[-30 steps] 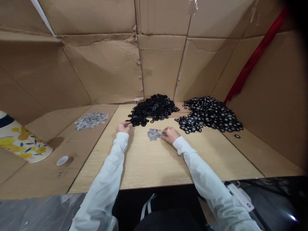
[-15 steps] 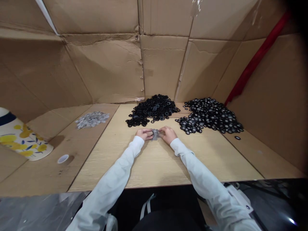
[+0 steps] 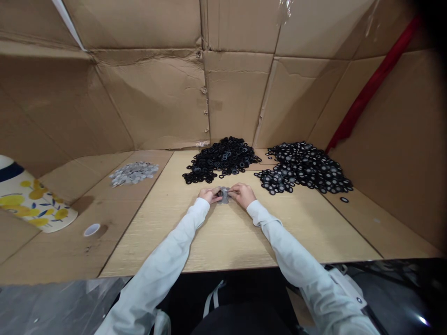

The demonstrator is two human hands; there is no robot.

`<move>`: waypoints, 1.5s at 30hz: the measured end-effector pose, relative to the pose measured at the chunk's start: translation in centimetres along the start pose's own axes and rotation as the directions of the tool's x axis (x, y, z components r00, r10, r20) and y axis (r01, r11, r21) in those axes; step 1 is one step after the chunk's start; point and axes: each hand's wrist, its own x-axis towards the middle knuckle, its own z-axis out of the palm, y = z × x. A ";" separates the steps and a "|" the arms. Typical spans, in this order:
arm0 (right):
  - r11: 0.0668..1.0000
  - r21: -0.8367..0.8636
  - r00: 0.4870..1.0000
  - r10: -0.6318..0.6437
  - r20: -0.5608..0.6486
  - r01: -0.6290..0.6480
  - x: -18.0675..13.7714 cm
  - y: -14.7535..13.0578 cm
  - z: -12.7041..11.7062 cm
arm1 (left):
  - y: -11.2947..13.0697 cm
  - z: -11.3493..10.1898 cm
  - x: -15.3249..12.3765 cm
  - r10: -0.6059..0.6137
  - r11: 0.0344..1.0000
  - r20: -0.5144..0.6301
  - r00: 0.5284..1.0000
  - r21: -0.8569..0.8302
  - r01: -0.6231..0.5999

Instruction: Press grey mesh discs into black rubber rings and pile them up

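Note:
My left hand (image 3: 209,194) is closed in a pinch at the middle of the board, with the dark edge of a black ring showing at its fingertips. My right hand (image 3: 243,194) faces it, thumb and forefinger pinched on what looks like a thin grey disc. Between the two hands a small cluster of grey discs (image 3: 225,197) lies on the board, partly covered by the fingers. Beyond my hands is a heap of loose black rings (image 3: 226,156). To the right spreads a pile of black rings with grey centres (image 3: 307,167).
Grey discs form a pile (image 3: 134,173) at the left. A roll of white tape (image 3: 91,230) and a flowered container (image 3: 38,204) stand nearer me. One ring with a grey centre (image 3: 344,200) lies apart at right. Cardboard walls (image 3: 150,97) enclose the board; red cloth (image 3: 373,88) hangs right.
My right fingertips have moved slightly left, over the grey discs and closer to the left fingertips. My left hand has shifted only a little; the piles look the same.

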 end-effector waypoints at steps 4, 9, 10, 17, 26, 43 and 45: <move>0.981 0.186 0.997 0.069 -0.047 -0.059 0.0 -0.2 -0.2 | 0.1 0.0 -0.1 -0.003 1.000 0.006 1.000 -0.014 0.003; 0.811 0.565 0.985 0.174 0.021 -0.155 0.0 -0.5 0.4 | 0.1 0.1 -0.4 0.000 0.999 0.049 0.999 -0.041 0.002; 0.777 0.608 0.983 0.181 0.035 -0.165 0.0 -0.7 0.5 | 0.0 0.1 -0.4 0.005 0.999 0.066 0.998 -0.052 -0.001; 0.823 0.542 0.977 0.213 -0.017 -0.170 -0.2 -1.9 0.6 | -0.2 0.3 -0.6 0.050 0.998 0.110 0.993 -0.049 -0.045; 0.936 0.276 0.965 0.250 -0.080 -0.220 -0.3 -2.4 0.0 | -0.5 -0.2 -0.6 0.308 0.908 0.205 0.929 0.229 -0.352; 0.677 0.697 0.959 0.276 0.057 -0.236 0.3 -1.4 -0.1 | -1.0 -0.4 0.2 0.226 0.962 0.210 0.951 0.107 -0.252; 0.625 0.742 0.959 0.270 0.087 -0.244 0.3 -1.4 -0.2 | -1.0 -0.4 0.3 0.210 0.969 0.186 0.960 0.090 -0.229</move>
